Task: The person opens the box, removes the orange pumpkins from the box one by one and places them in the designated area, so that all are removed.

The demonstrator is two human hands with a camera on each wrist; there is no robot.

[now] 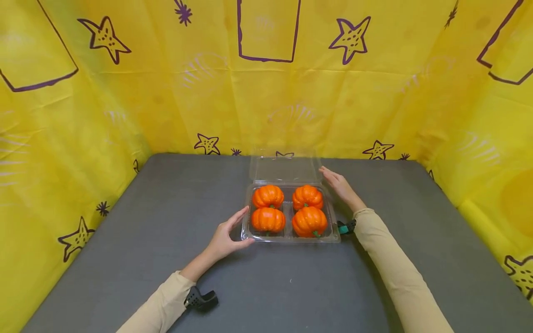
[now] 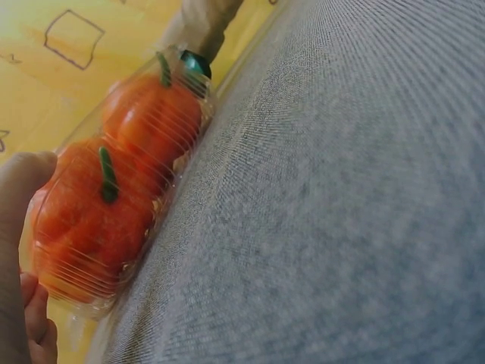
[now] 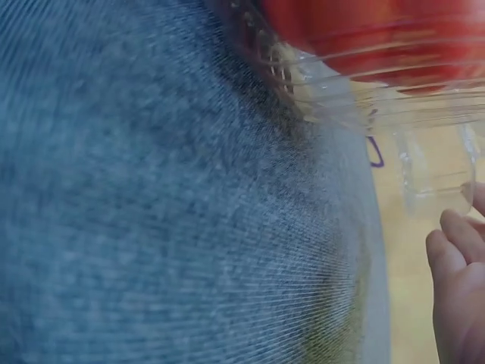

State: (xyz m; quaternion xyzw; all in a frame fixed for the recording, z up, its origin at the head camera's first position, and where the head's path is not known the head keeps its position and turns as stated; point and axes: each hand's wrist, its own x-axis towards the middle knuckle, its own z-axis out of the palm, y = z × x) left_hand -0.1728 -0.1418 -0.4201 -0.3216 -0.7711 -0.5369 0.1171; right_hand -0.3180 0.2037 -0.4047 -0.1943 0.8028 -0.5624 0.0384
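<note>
In the head view a clear plastic container [image 1: 272, 239] holds several orange pumpkins [image 1: 268, 220], two in each half; its clear lid [image 1: 285, 169] is raised at the back. My left hand [image 1: 226, 237] grips the container's front left corner, thumb at the front edge and fingers along the left side. Up close in the left wrist view, that hand [image 2: 19, 205] lies beside the pumpkins [image 2: 91, 220]. My right hand [image 1: 340, 187] is at the lid's right edge with fingers extended. The right wrist view shows its fingertips [image 3: 447, 235] by the lid [image 3: 436, 171]; contact is hard to tell.
The dark grey table [image 1: 187, 194] extends around the container. Behind it and at both sides hangs a yellow cloth [image 1: 266, 101] with purple drawings. A dark strap piece [image 1: 201, 299] sits at the left wrist, another [image 1: 349, 226] at the right.
</note>
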